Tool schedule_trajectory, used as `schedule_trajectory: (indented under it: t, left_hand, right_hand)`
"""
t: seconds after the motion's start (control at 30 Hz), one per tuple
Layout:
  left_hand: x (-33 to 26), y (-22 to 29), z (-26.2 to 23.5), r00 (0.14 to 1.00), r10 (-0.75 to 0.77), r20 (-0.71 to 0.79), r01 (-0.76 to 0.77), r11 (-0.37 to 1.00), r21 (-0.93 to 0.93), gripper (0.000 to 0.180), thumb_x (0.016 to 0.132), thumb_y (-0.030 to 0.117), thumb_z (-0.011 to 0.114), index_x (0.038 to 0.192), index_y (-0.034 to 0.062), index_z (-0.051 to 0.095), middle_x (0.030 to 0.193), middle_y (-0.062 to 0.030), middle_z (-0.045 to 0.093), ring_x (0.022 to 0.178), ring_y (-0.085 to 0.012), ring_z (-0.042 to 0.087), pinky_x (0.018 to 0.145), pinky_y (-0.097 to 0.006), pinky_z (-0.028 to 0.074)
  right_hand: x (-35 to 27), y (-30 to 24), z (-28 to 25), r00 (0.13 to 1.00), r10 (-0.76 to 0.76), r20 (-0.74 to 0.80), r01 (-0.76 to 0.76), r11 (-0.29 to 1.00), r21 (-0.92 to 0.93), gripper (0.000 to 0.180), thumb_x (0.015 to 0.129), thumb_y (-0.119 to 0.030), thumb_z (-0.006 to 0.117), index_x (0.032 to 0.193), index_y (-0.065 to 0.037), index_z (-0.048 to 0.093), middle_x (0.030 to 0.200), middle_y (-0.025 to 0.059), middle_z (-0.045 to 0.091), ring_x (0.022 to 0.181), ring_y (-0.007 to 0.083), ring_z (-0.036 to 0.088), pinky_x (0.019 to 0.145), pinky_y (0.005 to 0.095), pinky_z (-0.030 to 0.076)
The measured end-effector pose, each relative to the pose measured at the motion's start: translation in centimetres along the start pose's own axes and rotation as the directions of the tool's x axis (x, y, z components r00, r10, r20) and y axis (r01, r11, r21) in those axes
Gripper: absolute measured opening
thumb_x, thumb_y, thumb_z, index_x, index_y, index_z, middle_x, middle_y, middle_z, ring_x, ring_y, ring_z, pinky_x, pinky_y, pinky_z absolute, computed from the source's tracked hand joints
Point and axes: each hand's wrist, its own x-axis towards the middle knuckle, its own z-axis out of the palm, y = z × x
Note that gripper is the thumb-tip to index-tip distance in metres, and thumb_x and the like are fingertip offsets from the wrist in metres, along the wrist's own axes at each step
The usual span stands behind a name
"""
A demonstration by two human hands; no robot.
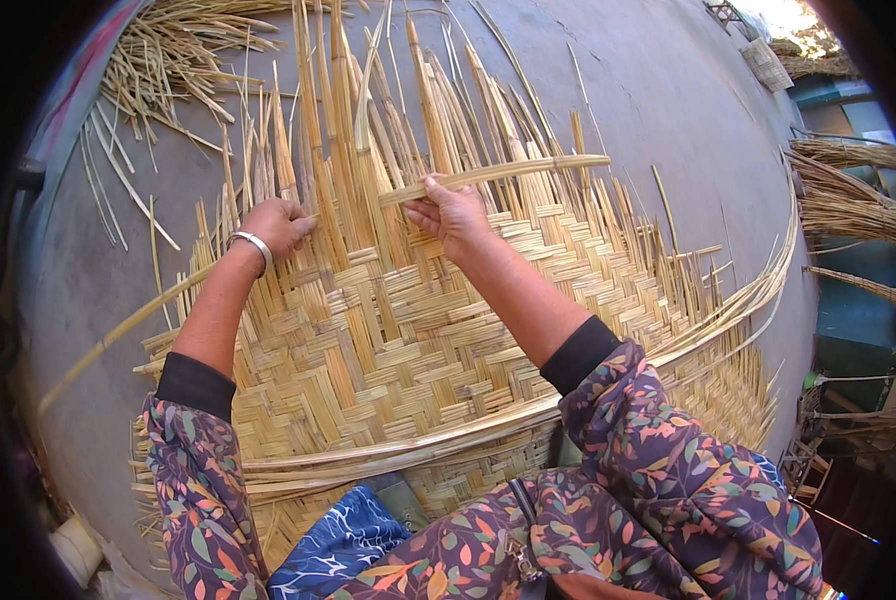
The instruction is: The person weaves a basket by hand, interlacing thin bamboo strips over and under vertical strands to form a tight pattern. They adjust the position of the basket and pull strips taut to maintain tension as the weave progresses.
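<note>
Before me lies a woven mat (pixel 448 335) of flat, pale yellow split-reed strips, with many loose strip ends standing out from its far edge. My right hand (pixel 453 212) pinches a split-reed strip (pixel 528 168) between thumb and fingers; it reaches out to the right across the upright ends. My left hand (pixel 280 228), with a white bangle on its wrist, is closed near the left uprights. A long strip (pixel 118 330) runs from the far left behind that wrist, and its tip end shows at the fingers. Whether both lengths are one strip is hidden behind the uprights.
A heap of loose reed strips (pixel 173 60) lies on the grey floor (pixel 648 90) at the far left. Long strips (pixel 398 445) lie across the mat's near part. Bundled stalks (pixel 858 195) rest at the right. A blue patterned cloth (pixel 338 540) is by my lap.
</note>
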Motion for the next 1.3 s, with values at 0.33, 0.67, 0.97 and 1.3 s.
schedule_trajectory:
  t: [0.33,0.67,0.97,1.3]
  left_hand:
    - [0.5,-1.8,2.0,0.972,0.235,0.022,-0.218,0.86,0.461,0.026,0.077,0.024,0.061,0.071,-0.0011,0.065,0.059,-0.0138,0.059,0.054,-0.0225,0.059,0.057,-0.036,0.048]
    - [0.4,-1.9,2.7,0.997,0.033,0.064,-0.051,0.949,0.311,0.031,0.08,0.031,0.059,0.076,0.0007,0.065,0.066,-0.0153,0.062,0.061,-0.0265,0.061,0.062,-0.036,0.047]
    - [-0.3,-2.0,2.8,0.993,0.108,-0.043,-0.088,0.94,0.331,0.034,0.082,0.032,0.058,0.077,-0.001,0.061,0.063,-0.013,0.057,0.058,-0.0225,0.055,0.06,-0.036,0.044]
    - [-0.2,-1.0,2.1,0.991,0.099,0.093,-0.133,0.859,0.494,0.034,0.079,0.033,0.057,0.079,0.0,0.065,0.078,-0.0219,0.062,0.073,-0.0349,0.061,0.067,-0.04,0.048]
  right_hand:
    - [-0.4,2.1,-2.5,0.983,0.088,-0.162,-0.069,0.99,0.119,0.015,0.091,-0.016,0.053,0.101,-0.005,0.052,0.095,0.0119,0.061,0.082,0.0225,0.063,0.074,0.0339,0.055]
    - [0.7,1.5,-4.6,0.987,0.143,-0.08,-0.113,0.947,0.299,0.022,0.095,-0.021,0.043,0.102,0.0,0.048,0.096,0.0162,0.061,0.086,0.0283,0.063,0.069,0.036,0.055]
    - [-0.2,0.4,-5.5,0.993,0.079,-0.089,-0.054,0.964,0.261,0.021,0.095,-0.02,0.044,0.099,0.0,0.048,0.092,0.0156,0.061,0.083,0.0257,0.064,0.067,0.0341,0.056]
    - [-1.1,1.6,-6.1,0.985,0.068,-0.159,-0.034,0.979,0.203,0.019,0.092,-0.019,0.051,0.096,-0.001,0.049,0.092,0.0156,0.06,0.084,0.0289,0.064,0.071,0.0403,0.057]
